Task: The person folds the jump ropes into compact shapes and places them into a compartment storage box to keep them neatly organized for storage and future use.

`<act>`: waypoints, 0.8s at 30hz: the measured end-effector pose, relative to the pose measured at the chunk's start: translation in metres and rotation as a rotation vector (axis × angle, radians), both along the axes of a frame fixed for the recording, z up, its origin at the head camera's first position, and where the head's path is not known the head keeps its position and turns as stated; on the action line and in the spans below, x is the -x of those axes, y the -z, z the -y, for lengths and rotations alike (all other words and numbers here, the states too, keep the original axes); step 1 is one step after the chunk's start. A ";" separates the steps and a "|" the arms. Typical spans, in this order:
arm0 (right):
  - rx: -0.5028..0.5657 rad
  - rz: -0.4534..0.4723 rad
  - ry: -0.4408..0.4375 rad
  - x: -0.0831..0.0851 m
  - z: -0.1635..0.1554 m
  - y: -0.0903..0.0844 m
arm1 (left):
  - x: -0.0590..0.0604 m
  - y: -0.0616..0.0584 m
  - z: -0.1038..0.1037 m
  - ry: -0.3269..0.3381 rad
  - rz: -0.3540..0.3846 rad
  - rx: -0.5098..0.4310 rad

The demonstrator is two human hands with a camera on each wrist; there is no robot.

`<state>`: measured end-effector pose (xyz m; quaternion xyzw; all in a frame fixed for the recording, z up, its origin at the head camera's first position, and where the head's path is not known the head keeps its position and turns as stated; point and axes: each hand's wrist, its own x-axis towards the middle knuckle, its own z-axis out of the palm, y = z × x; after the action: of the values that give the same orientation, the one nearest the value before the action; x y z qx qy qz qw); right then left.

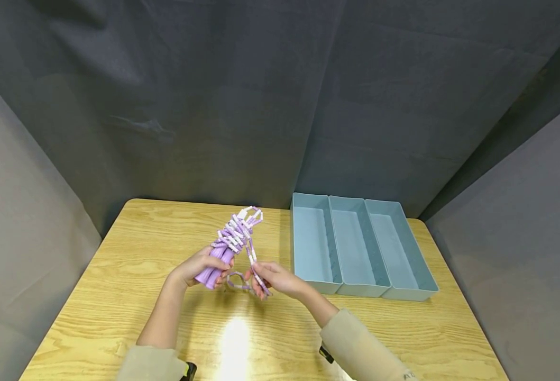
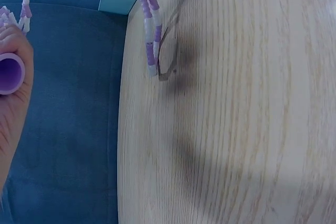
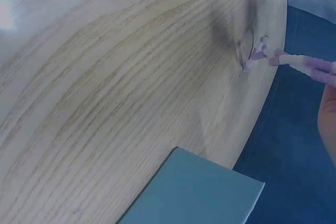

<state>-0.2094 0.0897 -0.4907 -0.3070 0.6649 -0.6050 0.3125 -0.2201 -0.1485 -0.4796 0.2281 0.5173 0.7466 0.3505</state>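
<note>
Both forearms come up from the near edge of the wooden table (image 1: 118,296) in beige sleeves, the left sleeve pushed back so the forearm is bare, the right covered almost to the wrist, and they angle inward so that the hands meet just left of the table's middle. The left hand (image 1: 203,266) has its fingers curled round the purple handles (image 1: 214,267) of a beaded skipping rope (image 1: 236,235), gripping them low so the open handle ends point back toward the person; in the left wrist view one round purple handle end (image 2: 9,73) sits against the palm. The right hand (image 1: 274,278), just beside the left and near the table top, pinches a strand of the rope's purple and white beads (image 1: 259,279) between thumb and fingertips, the other fingers loosely bent. A short loop of beads (image 1: 236,283) sags between the two hands and reaches the wood, seen in the right wrist view as a beaded end (image 3: 255,56) touching the table. Above the left hand the rest of the rope stands up in a coiled bundle, tilted away and to the right. Further back and to the right, well apart from the hands, lies a pale blue tray (image 1: 363,290) with three long compartments. A dark grey cloth backdrop (image 1: 241,106) closes the scene behind.
</note>
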 end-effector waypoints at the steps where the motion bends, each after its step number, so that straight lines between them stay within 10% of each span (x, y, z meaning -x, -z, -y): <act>1: 0.002 0.000 -0.002 0.000 0.000 0.000 | 0.000 0.000 0.000 -0.004 -0.003 0.003; 24: 0.079 0.143 -0.002 -0.001 -0.006 -0.007 | 0.002 0.002 -0.006 -0.105 0.039 0.036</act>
<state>-0.2087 0.0955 -0.4840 -0.2758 0.6161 -0.6509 0.3474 -0.2216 -0.1429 -0.4816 0.1796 0.5352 0.7588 0.3247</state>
